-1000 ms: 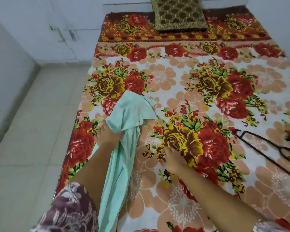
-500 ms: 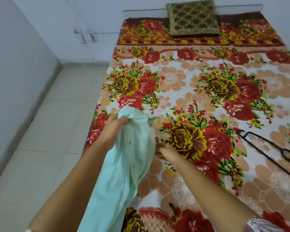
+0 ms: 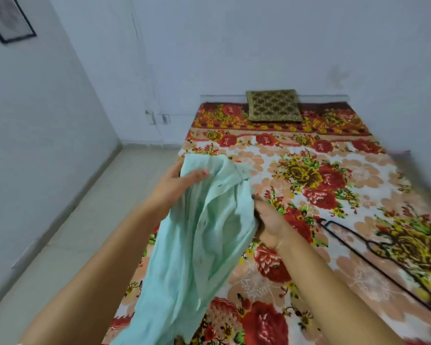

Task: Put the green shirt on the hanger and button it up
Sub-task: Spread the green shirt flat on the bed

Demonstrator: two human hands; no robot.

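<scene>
Item 1: green shirt (image 3: pixel 199 235), pale mint, unbuttoned, held bunched above the left front part of the bed; fabric hangs in loose folds from the upper grip down toward the bottom edge of the view; several small dark buttons visible along 1 front edge; collar area uppermost, near the left hand

Item 2: left hand (image 3: pixel 177 181), raised at the shirt's top; fingers curled round the upper fabric, thumb laid across the front of the cloth, clamping it; forearm bare, reaching in from the lower left

Item 3: right hand (image 3: pixel 271 224), at the shirt's right edge, lower than the left hand; palm turned up, fingers tucked into or behind the cloth and mostly hidden by it; the grip appears closed on the fabric, though exact finger placement cannot be told; forearm bare, reaching in from the lower right

Item 4: hanger (image 3: pixel 373 260), thin black wire, lying flat on the bed to the right of the right hand, well apart from the shirt; untouched by either hand; somewhat blurred, its right end running to the frame edge

Item 5: bed (image 3: pixel 358 175), covered by a floral spread in red, yellow and peach on white

Item 6: cushion (image 3: pixel 273 105), olive-gold patterned, at the head of the bed against the wall
</scene>
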